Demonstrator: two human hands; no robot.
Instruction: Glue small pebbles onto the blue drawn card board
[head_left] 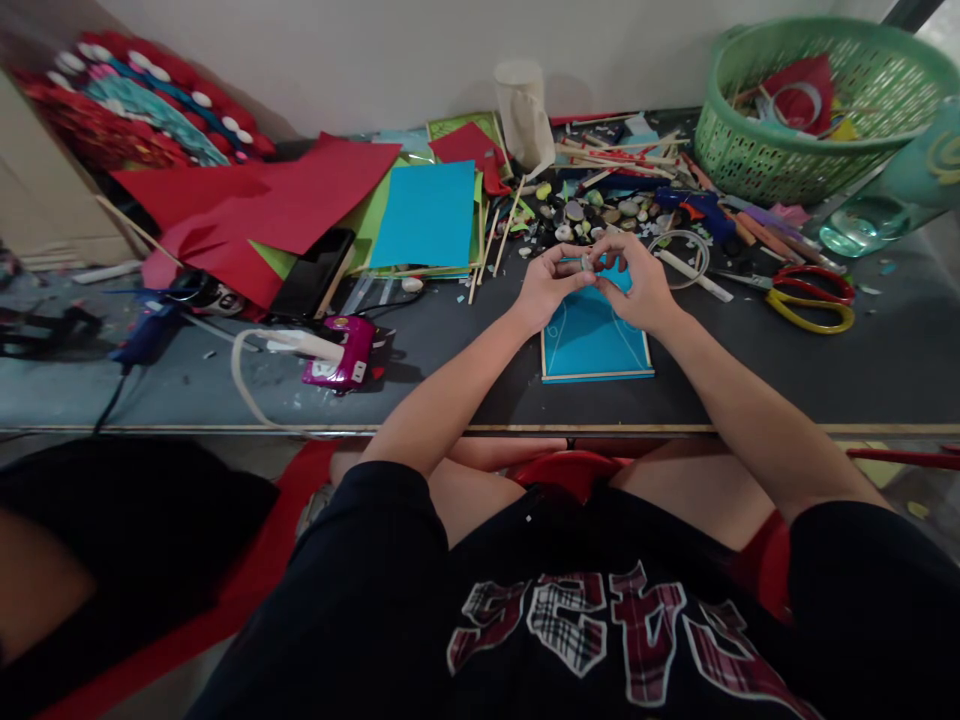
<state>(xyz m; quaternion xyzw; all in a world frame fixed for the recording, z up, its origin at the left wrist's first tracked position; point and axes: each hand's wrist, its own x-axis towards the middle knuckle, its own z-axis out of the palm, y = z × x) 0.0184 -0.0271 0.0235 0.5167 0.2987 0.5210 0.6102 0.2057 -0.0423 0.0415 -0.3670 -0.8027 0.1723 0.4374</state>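
Note:
My left hand (546,285) and my right hand (636,282) meet above the far edge of a small blue board (594,345) with a pale wooden rim and drawn lines. Both hands pinch one small pale object (587,263) between their fingertips; it is too small to name. Just beyond the hands lies a scatter of small shells and pebbles (600,212) on the dark table (862,360).
Red and yellow scissors (814,297) lie right of my hands. A green basket (817,100) stands far right. Blue paper (426,215), red paper sheets (285,200), wooden sticks (495,235), a magenta device (346,352) and a blue glue gun (146,335) lie to the left.

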